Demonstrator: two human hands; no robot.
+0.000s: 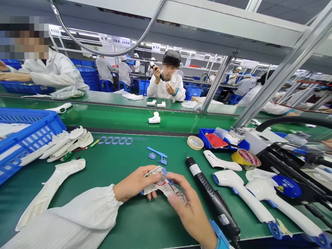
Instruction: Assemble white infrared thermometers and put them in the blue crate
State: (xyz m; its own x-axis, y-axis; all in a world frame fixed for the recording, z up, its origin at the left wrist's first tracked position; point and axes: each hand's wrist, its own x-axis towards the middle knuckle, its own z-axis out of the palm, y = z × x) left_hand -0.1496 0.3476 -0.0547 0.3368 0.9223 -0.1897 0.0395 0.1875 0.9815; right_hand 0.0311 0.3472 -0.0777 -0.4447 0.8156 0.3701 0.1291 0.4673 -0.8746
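On the bench [142, 224], a crate [31, 112] stands far left, shell halves [66, 141] piled just right of it. Front and centre, a device shell [168, 189] is held between left hand [136, 183] and right hand [191, 204]. Right of them lies a screwdriver [211, 192], then two handheld devices [250, 200]. Behind the bench runs a belt [116, 119]; beyond it, a person [157, 90].

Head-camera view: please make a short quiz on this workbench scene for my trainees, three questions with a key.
1. Multiple choice: what lies between the right hand and the white housings at the picture's right?
A. blue basket
B. black screwdriver
C. green circuit board

2. True or false: only the left hand touches the held part.

3. Count: how many blue-rimmed oval pieces lie in the row beyond the hands?

Key: 1. B. 2. False; the fingers of both hands are on it. 3. Five.
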